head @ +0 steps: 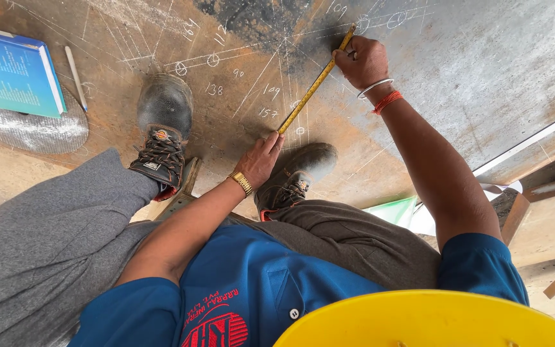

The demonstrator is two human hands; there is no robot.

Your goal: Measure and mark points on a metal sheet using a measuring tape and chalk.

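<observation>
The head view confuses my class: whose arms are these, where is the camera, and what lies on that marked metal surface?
The camera sits on the person's head and looks down, so you see their own arms, knees and boots. They crouch on a steel plate covered in chalk lines and numbers. The left hand presses one end of a yellow tape onto the plate; the right hand holds the other end stretched out. A blue book and a white marker lie at the top left.

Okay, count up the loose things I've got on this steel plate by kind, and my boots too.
Yellow measuring tape: 1, stretched between the left hand and right hand
Blue book: 1
White marker stick: 1
Work boots: 2
Total: 5
</observation>
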